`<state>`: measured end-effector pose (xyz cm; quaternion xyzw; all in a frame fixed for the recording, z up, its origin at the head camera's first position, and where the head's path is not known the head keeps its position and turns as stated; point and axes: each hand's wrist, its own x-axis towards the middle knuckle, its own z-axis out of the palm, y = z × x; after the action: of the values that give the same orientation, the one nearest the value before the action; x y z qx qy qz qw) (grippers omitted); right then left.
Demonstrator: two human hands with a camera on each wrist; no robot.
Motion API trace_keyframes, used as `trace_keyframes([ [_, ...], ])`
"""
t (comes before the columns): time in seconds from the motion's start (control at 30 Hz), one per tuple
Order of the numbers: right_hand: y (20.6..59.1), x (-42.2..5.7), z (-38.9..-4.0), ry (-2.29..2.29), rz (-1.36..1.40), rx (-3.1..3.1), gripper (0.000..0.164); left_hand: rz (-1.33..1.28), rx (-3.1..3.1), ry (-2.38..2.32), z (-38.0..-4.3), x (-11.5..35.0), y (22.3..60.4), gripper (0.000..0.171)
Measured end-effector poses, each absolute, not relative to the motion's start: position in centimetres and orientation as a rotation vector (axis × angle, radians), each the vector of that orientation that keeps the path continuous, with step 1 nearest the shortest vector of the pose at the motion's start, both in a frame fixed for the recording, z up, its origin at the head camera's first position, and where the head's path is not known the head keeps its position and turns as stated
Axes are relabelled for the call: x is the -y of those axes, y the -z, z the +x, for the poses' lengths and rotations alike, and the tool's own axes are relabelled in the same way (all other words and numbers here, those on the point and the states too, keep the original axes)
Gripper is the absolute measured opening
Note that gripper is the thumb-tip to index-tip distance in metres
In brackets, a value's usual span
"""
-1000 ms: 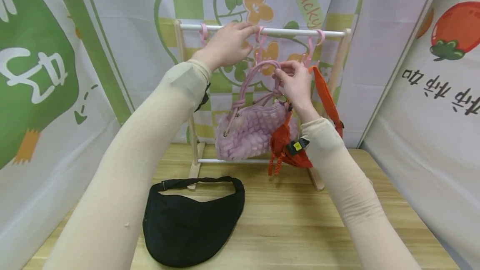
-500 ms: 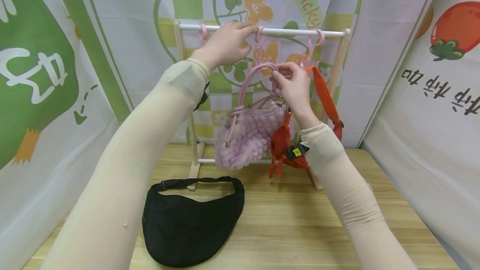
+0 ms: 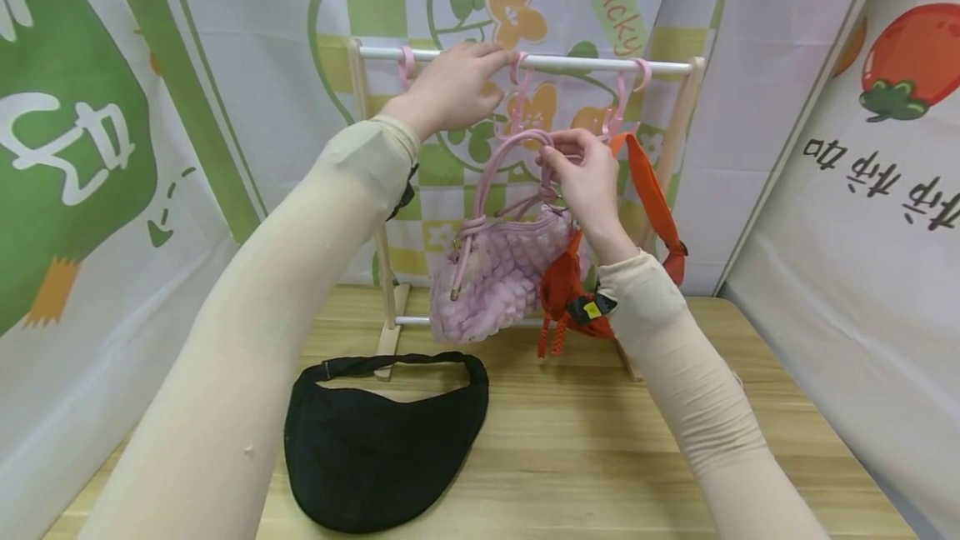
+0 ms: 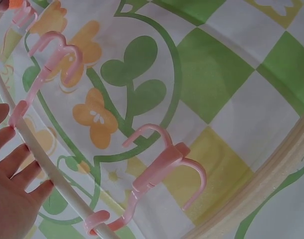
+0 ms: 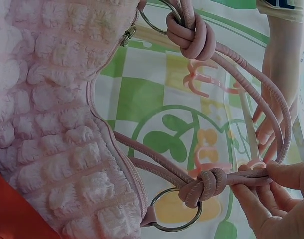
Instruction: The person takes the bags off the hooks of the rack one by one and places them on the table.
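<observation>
1. Handle (image 3: 492,163) of the pink bag (image 3: 491,283) is arching just below the middle pink hook (image 3: 519,98); whether they are touching, I cannot tell.
2. The bag is hanging below and left of the right hand (image 3: 588,179), its long axis slanting, left end lower.
3. That hand's thumb and fingers are pinching the handle's right side.
4. The left hand (image 3: 463,88), nearer the hook, is resting with fingers spread along the rail (image 3: 577,63).

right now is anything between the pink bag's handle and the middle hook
Nothing visible stands between the handle and the middle hook. The left hand is by the hook's top. The red bag overlaps the pink bag, but below the handle.
</observation>
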<state>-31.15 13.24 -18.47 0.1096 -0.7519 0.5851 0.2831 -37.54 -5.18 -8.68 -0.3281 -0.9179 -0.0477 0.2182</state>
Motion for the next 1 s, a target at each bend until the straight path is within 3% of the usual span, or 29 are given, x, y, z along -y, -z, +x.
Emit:
trace_keyframes([
  [1.0,19.1,-11.1,-30.6,-1.57,0.359,2.02,0.02,-0.93,2.554,0.178,-37.5,5.5,8.6,0.055],
])
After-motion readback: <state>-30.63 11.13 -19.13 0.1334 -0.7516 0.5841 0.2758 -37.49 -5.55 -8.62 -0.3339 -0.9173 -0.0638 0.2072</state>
